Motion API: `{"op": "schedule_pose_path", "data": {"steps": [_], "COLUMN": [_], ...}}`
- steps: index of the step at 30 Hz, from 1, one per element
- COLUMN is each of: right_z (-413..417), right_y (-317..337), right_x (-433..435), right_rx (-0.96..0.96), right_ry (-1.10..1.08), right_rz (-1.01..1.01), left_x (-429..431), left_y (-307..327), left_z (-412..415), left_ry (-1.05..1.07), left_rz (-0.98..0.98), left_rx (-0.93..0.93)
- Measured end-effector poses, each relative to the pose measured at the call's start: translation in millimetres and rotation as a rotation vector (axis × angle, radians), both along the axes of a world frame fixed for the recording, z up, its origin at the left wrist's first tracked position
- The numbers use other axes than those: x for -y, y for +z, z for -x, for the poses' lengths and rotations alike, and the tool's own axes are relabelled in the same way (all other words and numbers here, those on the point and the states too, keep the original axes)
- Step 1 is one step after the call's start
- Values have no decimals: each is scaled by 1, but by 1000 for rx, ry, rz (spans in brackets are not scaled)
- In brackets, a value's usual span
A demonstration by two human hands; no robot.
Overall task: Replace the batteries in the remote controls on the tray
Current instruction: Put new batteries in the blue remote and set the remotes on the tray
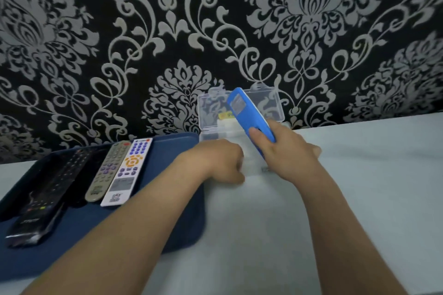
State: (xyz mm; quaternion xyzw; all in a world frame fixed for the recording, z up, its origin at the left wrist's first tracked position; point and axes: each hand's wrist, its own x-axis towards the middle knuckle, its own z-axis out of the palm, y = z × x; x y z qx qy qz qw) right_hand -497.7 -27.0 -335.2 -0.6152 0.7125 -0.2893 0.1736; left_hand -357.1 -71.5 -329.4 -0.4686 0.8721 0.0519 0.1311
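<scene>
One dark blue tray (96, 227) lies on the one pale surface (359, 199). Four remote controls can be counted for certain. Three lie on the tray: one black remote (48, 196), one grey remote (107, 170) and one white remote (128, 170) with blue and orange buttons. The fourth, one blue remote (247, 112), is off the tray. The dark patch between the black and the grey one may be a second black remote; it is too dim to tell. One clear plastic box (211, 108) stands with its one lid raised, and one yellow label (226, 115) shows at it. Two hands are in view, the left hand (220, 160) and the right hand (287, 153).
</scene>
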Motion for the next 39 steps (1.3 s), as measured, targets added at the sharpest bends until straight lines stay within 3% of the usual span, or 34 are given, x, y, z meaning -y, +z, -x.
{"op": "schedule_pose_path", "data": {"steps": [5, 8, 10, 16, 19, 28, 33, 36, 39], "right_z": [8, 12, 13, 13, 13, 5, 4, 1, -5], "right_y": [-5, -5, -4, 1, 1, 2, 0, -1, 3], "right_x": [6, 5, 4, 1, 1, 0, 1, 1, -4], "right_rx": [517, 598, 605, 633, 653, 620, 388, 255, 44], "right_ry": [-100, -100, -93, -97, -106, -190, -254, -270, -233], "right_rz": [123, 128, 121, 95, 92, 98, 49, 33, 143], "left_x": [6, 6, 5, -6, -7, -14, -12, -21, -33], "left_y": [8, 19, 20, -2, 2, 8, 20, 29, 25], "left_z": [-5, -8, -1, 38, 44, 52, 22, 0, -22], "left_ry": [30, 65, 93, 7, -45, -39, 30, 90, 192], "left_rz": [-232, -404, -400, -302, -257, -351, -221, -128, -30], "left_rx": [-241, -492, -646, -324, -295, -469, -552, -707, -908]}}
